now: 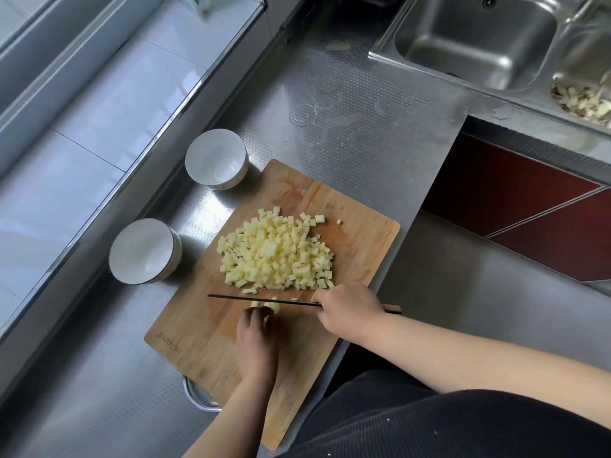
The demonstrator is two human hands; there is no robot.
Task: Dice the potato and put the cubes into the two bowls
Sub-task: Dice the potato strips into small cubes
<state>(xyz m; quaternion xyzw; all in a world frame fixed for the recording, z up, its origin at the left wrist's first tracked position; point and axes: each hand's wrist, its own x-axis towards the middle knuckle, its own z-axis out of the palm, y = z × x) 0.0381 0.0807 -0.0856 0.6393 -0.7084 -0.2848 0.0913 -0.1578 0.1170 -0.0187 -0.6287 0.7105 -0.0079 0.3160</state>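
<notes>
While I am watching from the head camera, the knife [264,300] is standing edge-down against the last potato piece [268,307] on the cutting board [360,239].

I am seeing the steel bench [347,133] carrying the board, with the sink [476,38] lying well beyond it; the two white bowls [216,159] [145,251] are sitting just beside the board's far edge, both without cubes. The pile of potato cubes [276,254] is lying mid-board. My right hand [347,309] is gripping the knife handle, fingers curled round it; my left hand [256,345] is holding the remaining piece down, fingers [256,317] bent over it.
</notes>
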